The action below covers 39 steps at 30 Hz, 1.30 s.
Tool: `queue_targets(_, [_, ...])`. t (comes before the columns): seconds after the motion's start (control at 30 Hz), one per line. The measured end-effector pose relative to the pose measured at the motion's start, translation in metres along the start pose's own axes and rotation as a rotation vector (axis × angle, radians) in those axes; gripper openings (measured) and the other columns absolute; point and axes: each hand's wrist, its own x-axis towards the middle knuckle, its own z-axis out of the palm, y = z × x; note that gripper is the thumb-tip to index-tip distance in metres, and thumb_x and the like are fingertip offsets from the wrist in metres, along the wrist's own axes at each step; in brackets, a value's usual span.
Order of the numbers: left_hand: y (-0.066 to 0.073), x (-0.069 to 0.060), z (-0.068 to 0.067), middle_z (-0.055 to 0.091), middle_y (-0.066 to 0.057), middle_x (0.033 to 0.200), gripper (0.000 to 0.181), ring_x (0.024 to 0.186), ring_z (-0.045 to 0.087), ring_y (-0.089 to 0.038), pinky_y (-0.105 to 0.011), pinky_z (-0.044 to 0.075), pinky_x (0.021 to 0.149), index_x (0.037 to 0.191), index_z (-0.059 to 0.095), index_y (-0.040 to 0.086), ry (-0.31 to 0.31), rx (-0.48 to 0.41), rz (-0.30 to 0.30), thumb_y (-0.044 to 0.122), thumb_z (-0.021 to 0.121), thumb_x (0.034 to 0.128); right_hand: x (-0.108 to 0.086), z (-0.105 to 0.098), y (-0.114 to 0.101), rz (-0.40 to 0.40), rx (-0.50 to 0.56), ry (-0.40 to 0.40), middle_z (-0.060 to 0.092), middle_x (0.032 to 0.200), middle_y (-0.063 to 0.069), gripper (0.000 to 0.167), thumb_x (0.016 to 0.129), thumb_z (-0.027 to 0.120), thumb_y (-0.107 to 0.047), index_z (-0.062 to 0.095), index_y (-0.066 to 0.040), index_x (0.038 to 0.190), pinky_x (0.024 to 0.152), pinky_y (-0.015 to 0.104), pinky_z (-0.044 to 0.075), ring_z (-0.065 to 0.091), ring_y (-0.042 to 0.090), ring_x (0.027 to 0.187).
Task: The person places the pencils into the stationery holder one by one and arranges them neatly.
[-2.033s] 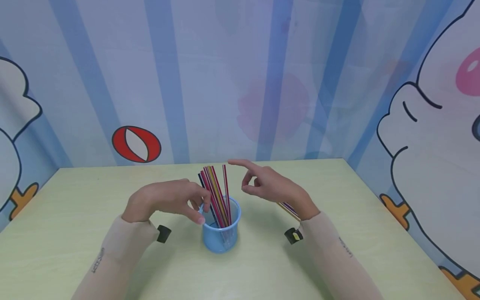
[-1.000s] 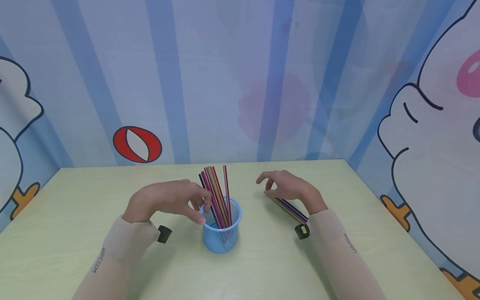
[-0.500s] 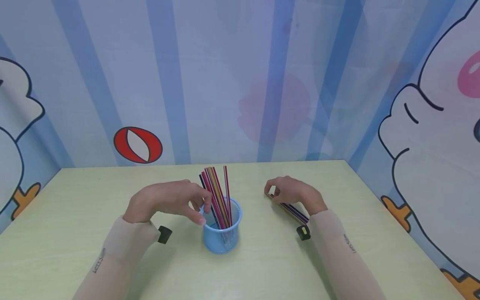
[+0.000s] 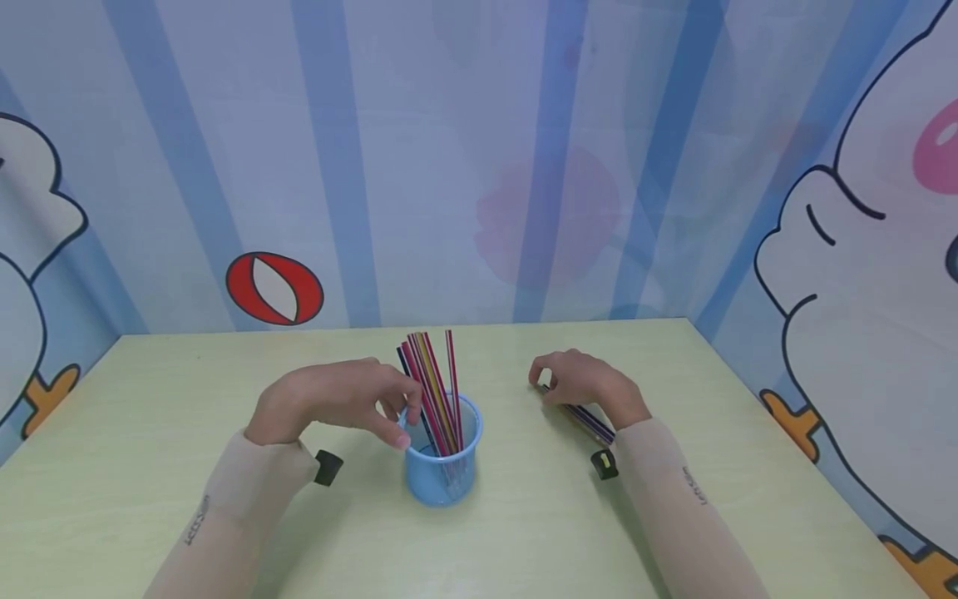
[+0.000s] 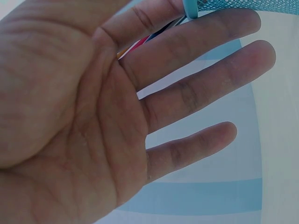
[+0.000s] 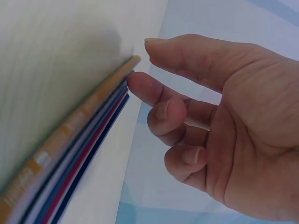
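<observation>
The right hand [image 4: 582, 383], thumb and fingertip parted, has dropped to the right-side sticks [image 4: 594, 426], seemingly within grasp, while the left hand [image 4: 340, 398] pinches the blue cup [image 4: 440, 482].

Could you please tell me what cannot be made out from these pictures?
Head view: number of sticks in the cup; they overlap, and the left fingers cover a little.
Head view: lettering on the right sleeve, too small.
Left wrist view: most of the cup, cut off by the top edge.
Right wrist view: near ends of the loose sticks, cut off by the edges.
Right wrist view: print on the orange stick, blurred.
</observation>
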Motion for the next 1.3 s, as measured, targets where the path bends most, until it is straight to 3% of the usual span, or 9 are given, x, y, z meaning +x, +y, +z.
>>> queue_targets(0.37, [0.000,-0.001,0.000,0.069,0.003,0.111,0.021,0.103,0.066,-0.016,-0.037,0.054,0.089,0.098,0.065,0.019,0.002,0.000,-0.001,0.028,0.079,0.0872,0.003,0.005,-0.001,0.019,-0.036,-0.008,0.063,0.111,0.008,0.040,0.090,0.069,-0.010,0.063,-0.017,0.128,0.079,0.039,0.049,0.057,0.020,0.093])
queue_targets(0.6, [0.000,-0.001,0.000,0.068,0.005,0.110,0.020,0.104,0.065,-0.015,-0.037,0.053,0.089,0.098,0.064,0.020,0.002,-0.004,-0.004,0.029,0.079,0.0873,0.006,0.010,-0.006,-0.017,-0.035,-0.004,0.053,0.080,0.005,0.056,0.086,0.066,0.001,0.057,-0.021,0.136,0.064,0.033,0.038,0.044,0.017,0.070])
queue_targets(0.7, [0.000,0.000,0.000,0.068,0.008,0.108,0.020,0.104,0.065,-0.015,-0.037,0.053,0.089,0.098,0.064,0.020,0.000,-0.003,-0.004,0.028,0.079,0.0875,0.006,0.012,-0.008,-0.033,-0.022,-0.008,0.057,0.085,0.005,0.063,0.085,0.063,0.004,0.055,-0.024,0.141,0.065,0.032,0.038,0.042,0.017,0.069])
queue_targets(0.83, [0.001,-0.001,0.000,0.069,0.005,0.110,0.020,0.104,0.066,-0.016,-0.038,0.053,0.089,0.098,0.065,0.021,-0.001,-0.004,-0.003,0.028,0.079,0.0875,0.006,0.014,-0.010,-0.031,-0.051,-0.008,0.062,0.100,0.004,0.061,0.086,0.063,0.003,0.057,-0.028,0.138,0.069,0.034,0.040,0.044,0.018,0.074])
queue_targets(1.03, [0.000,0.000,0.000,0.069,0.006,0.108,0.020,0.103,0.066,-0.015,-0.036,0.053,0.088,0.098,0.064,0.020,0.001,-0.007,0.010,0.027,0.079,0.0872,0.006,0.013,-0.011,-0.018,-0.051,-0.012,0.055,0.083,0.005,0.052,0.089,0.066,-0.003,0.058,-0.026,0.135,0.069,0.035,0.042,0.047,0.018,0.073])
queue_targets(1.3, [-0.001,0.000,-0.001,0.068,0.006,0.108,0.021,0.103,0.065,-0.015,-0.036,0.053,0.088,0.099,0.064,0.018,0.001,-0.006,0.013,0.028,0.079,0.0873,0.002,0.006,-0.011,-0.072,0.019,0.014,0.065,0.096,0.004,0.053,0.090,0.059,0.002,0.057,-0.024,0.136,0.072,0.034,0.048,0.059,0.017,0.082])
